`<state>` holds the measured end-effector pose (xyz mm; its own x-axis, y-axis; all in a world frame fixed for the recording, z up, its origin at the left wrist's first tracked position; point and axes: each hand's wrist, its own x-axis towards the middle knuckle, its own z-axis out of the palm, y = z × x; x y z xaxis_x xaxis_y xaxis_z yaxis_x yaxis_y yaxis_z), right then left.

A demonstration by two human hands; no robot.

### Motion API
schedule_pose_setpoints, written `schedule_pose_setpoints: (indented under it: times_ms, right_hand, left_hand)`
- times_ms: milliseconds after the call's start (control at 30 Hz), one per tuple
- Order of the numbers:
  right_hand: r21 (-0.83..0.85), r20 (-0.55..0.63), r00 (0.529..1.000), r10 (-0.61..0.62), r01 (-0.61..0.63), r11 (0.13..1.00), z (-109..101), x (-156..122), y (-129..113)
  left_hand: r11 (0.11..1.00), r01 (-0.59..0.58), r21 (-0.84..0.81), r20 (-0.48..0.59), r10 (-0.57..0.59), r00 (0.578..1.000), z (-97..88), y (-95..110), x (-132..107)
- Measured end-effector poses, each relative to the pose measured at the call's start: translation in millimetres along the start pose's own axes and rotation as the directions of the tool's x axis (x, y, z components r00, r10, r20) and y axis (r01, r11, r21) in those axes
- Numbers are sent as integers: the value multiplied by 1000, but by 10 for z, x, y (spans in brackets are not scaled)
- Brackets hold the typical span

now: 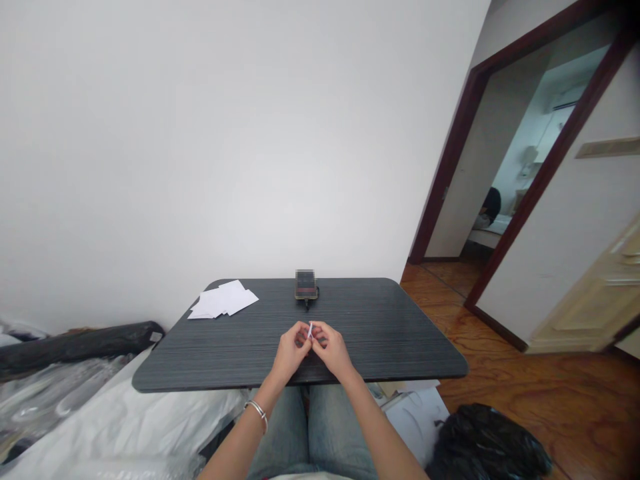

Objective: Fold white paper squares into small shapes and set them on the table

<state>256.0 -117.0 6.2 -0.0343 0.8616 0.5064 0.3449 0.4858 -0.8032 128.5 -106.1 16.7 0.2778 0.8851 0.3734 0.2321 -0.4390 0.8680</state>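
Between the fingertips of both hands is a small folded piece of white paper, seen almost edge-on. My left hand pinches it from the left, and my right hand pinches it from the right. The two hands nearly meet above the front half of the dark wood-grain table. Much of the paper is hidden by the fingers. A pile of white paper sheets lies on the table's far left corner, apart from the hands.
At the table's back edge a phone leans on a stand with a cable. Plastic-wrapped goods lie to the left, beside a long black roll. A black plastic bag sits on the floor at right, below an open doorway.
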Motion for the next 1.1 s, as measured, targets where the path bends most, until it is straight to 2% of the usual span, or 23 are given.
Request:
schedule_pose_setpoints:
  times_ms: [267, 600, 767, 1100]
  right_hand:
    - [-29, -39, 999, 7, -8, 1000, -5, -15, -44]
    - [101, -37, 998, 58, -54, 993, 1, -6, -5]
    - [111, -28, 999, 39, -35, 993, -15, -8, 11]
    - [323, 36, 997, 65, -73, 944, -14, -17, 67]
  left_hand:
    - [999, -1, -33, -11, 1, 1000, 16, 17, -10]
    - [999, 8, -44, 10, -8, 1000, 10, 0, -8]
    - [1000, -12, 10, 10, 12, 1000, 12, 15, -15]
    - [996, -34, 82, 11, 33, 999, 13, 48, -20]
